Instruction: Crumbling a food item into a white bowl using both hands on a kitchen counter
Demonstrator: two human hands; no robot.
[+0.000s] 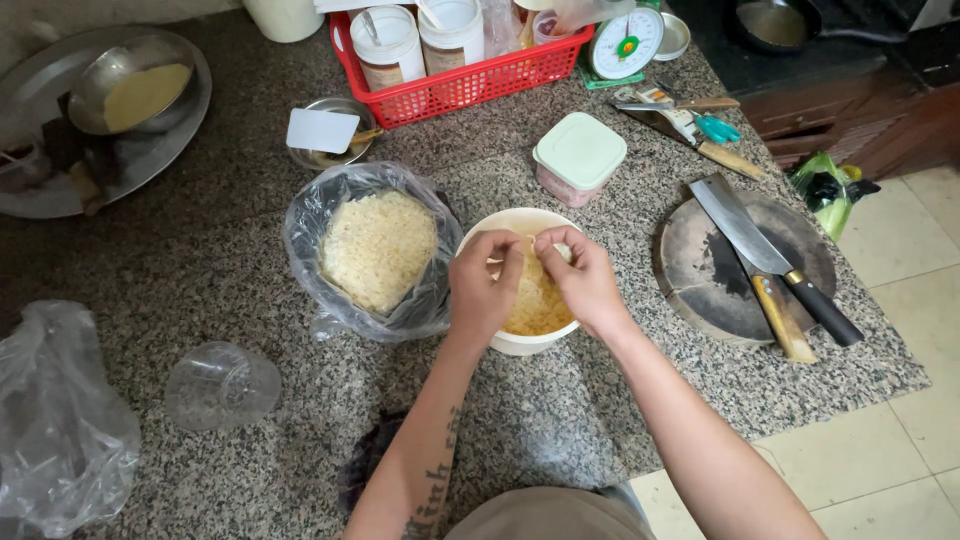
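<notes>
I see the speckled granite table point(230, 250) filling most of my view, and at its far left a wide steel tray point(30, 190) carrying a steel bowl point(120, 85) of pale batter. Along the far edge stands a red plastic basket point(470, 85) with lidded jars in it, a small kitchen scale point(625, 42) just beside it. To the right lies a round wooden chopping block point(700, 270) with a cleaver point(745, 230) across it. Left of centre sits a clear plastic bag point(370, 250) opened around a block of pale dried noodles (it touches the bowl's left side). At the centre is the white bowl point(520, 345), holding yellowish noodles point(535, 305). Both of my hands are over it, close together: my left hand point(485, 280) and right hand point(580, 275) have their fingertips pinched on a clump of the noodles above the bowl. Beyond the bowl sits a small white-lidded container point(580, 155); near left, a clear plastic cup point(220, 385) lies on its side.
</notes>
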